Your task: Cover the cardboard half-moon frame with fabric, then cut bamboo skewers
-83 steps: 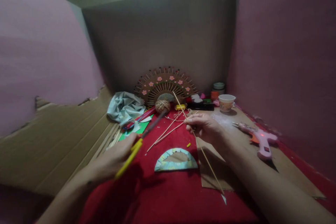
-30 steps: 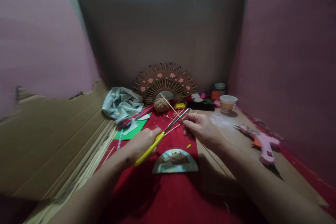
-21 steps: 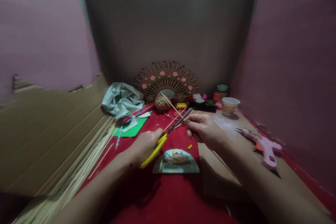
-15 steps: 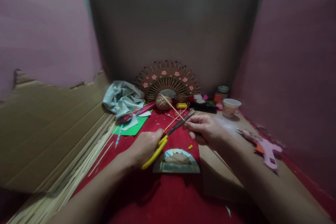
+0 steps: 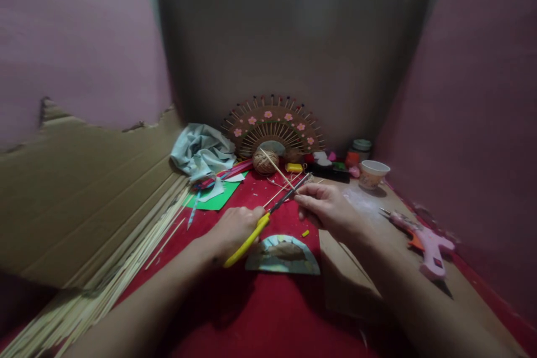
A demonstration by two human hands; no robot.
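Pink walls and a brown cardboard backdrop close in a worktop covered with red cloth (image 5: 268,307). Near its middle your left hand (image 5: 235,229) is curled round the yellow handles of the scissors (image 5: 264,221), and the dark blades point toward the far edge. Your right hand (image 5: 325,207) pinches a thin bamboo stick (image 5: 277,169) between thumb and fingertips, just beside the blade tips. The stick slants up toward the twine ball (image 5: 265,161) and crosses the blades. I cannot tell whether the blades have bitten, but the stick looks whole on both sides of them, so I judge the cut not yet made.

Just nearer to you than both hands lies a paper-covered half-circle (image 5: 283,251), flat on the cloth and bare of sticks. The decorated fan (image 5: 272,128) at the far edge carries many, so by that measure most of the work seems left. A bundle of sticks (image 5: 104,296) runs along the left edge, and the pink glue gun (image 5: 423,238) lies untouched near the right edge
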